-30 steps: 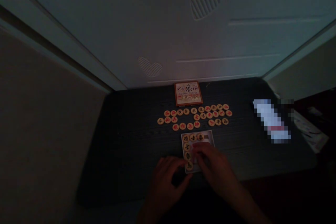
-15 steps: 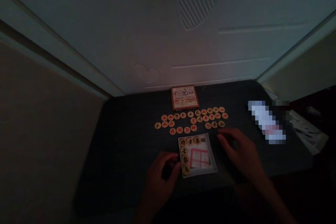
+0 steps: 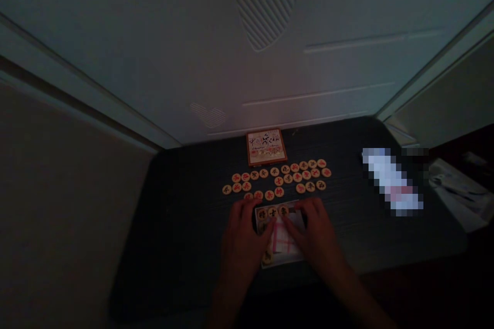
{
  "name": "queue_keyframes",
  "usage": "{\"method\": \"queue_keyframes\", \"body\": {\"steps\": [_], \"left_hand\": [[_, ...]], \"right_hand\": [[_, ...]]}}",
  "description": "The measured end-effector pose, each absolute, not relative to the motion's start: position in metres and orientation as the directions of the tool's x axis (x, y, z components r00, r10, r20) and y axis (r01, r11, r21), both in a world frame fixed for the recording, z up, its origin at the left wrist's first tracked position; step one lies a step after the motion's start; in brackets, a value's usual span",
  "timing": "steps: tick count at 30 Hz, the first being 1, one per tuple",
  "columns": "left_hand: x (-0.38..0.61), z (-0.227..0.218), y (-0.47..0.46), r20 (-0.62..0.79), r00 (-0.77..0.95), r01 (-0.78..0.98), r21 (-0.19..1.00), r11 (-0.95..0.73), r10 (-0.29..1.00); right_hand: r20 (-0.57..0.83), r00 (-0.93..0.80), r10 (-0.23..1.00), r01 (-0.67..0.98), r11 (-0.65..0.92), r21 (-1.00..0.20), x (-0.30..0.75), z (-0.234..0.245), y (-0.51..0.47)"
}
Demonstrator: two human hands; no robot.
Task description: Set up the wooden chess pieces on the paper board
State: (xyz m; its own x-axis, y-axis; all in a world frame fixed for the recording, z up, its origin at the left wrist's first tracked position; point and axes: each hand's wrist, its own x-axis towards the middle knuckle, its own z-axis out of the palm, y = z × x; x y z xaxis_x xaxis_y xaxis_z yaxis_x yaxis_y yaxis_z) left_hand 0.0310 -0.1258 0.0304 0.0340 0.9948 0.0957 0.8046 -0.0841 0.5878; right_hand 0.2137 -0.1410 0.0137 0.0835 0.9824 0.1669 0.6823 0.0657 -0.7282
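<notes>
**Xiangqi tray under both hands, much of it covered**

Dim light swallows the left part of the dark table (image 3: 181,236); nothing can be made out on it there.

The left hand (image 3: 241,244) lies over the left side of the xiangqi tray (image 3: 281,262), fingers bent and laid across the column of pieces there, so only one disc (image 3: 267,256) peeks out near the wrist. Whether these fingers clasp the tray wall or merely rest on it cannot be told.

The tray sits at the near middle of the table. Three pieces (image 3: 272,212) line its far edge, and a red-lined sheet (image 3: 283,236) shows between the hands.

Beyond the tray, loose round pieces (image 3: 287,179) are spread in rows, their red and black characters too small to read. A few are partly hidden by the fingertips. Farther still lies the printed box lid (image 3: 266,146), against an embossed panel (image 3: 264,10).

The right hand (image 3: 316,239) covers the tray's right side, fingers curved over the rim; its grip is equally unclear.

Well to the right are a pixelated patch (image 3: 391,185) and dim papers (image 3: 459,190), cut by shadow.
</notes>
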Motion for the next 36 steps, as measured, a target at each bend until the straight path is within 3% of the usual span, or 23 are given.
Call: {"method": "queue_keyframes", "body": {"steps": [13,18,24,36], "left_hand": [[0.032,0.058,-0.104,0.161,0.105,0.814,0.553,-0.178,0.981],[0.057,0.07,-0.065,0.174,0.323,0.825,0.429,-0.367,0.93],[0.085,0.062,-0.036,0.095,0.45,0.84,0.294,-0.457,0.888],[0.089,0.057,-0.033,0.041,0.47,0.839,0.291,-0.46,0.882]], "right_hand": [[0.15,0.173,0.973,0.624,0.01,-0.781,0.239,0.024,-0.147],[0.138,0.237,0.962,0.621,-0.041,-0.783,0.264,0.02,-0.151],[0.121,0.276,0.953,0.589,-0.069,-0.805,0.275,0.013,-0.154],[0.071,0.296,0.953,0.513,-0.096,-0.853,0.276,0.013,-0.153]]}}
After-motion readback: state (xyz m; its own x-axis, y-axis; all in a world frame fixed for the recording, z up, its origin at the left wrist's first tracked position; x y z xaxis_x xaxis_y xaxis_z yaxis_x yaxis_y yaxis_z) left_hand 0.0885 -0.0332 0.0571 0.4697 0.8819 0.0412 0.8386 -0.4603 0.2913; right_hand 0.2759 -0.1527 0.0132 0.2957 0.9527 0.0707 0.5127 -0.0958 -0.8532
